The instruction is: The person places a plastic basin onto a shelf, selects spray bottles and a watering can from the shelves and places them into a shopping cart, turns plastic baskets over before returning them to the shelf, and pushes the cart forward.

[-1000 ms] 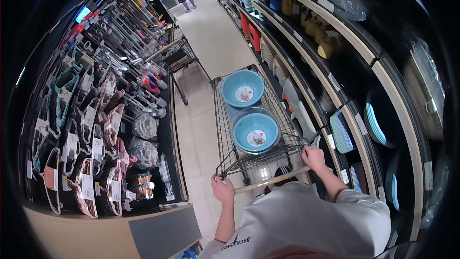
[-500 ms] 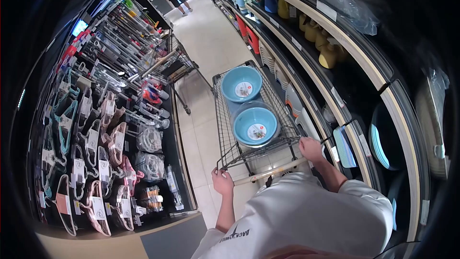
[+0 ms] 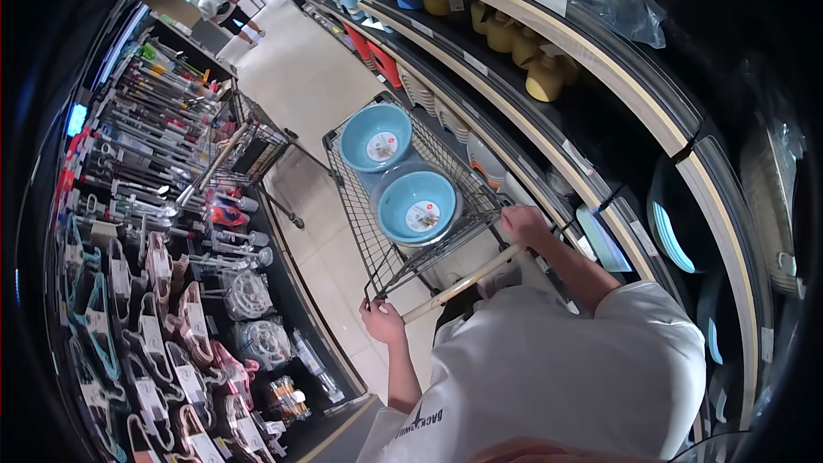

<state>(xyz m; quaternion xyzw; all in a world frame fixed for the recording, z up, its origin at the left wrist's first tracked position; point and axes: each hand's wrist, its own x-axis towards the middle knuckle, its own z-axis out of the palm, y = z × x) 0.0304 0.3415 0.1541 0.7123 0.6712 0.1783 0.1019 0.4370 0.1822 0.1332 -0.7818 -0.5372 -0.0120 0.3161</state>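
Both my hands are on the handle end of a wire shopping cart (image 3: pixel 353 221). My left hand (image 3: pixel 382 321) is closed round the left end of the cart's handle (image 3: pixel 463 283), near the basket's corner. At the right end, my right hand (image 3: pixel 525 226) is closed in the same way. Inside the basket lie two round blue basins with paper labels, a far one (image 3: pixel 375 124) and a near one (image 3: pixel 415 193). A clear rim shows around the near basin.
Hangers (image 3: pixel 153 334) and mops (image 3: pixel 146 146) hang on the left rack. Another cart (image 3: pixel 249 150) stands beside it. Shelves (image 3: pixel 480 69) with yellow watering cans (image 3: pixel 544 77) line the right. A person (image 3: pixel 225 10) stands far up the aisle.
The view has turned, so my cart and the shelves sit further left and tilted. The distant person has shifted left in view. Both hands have stayed on the handle.
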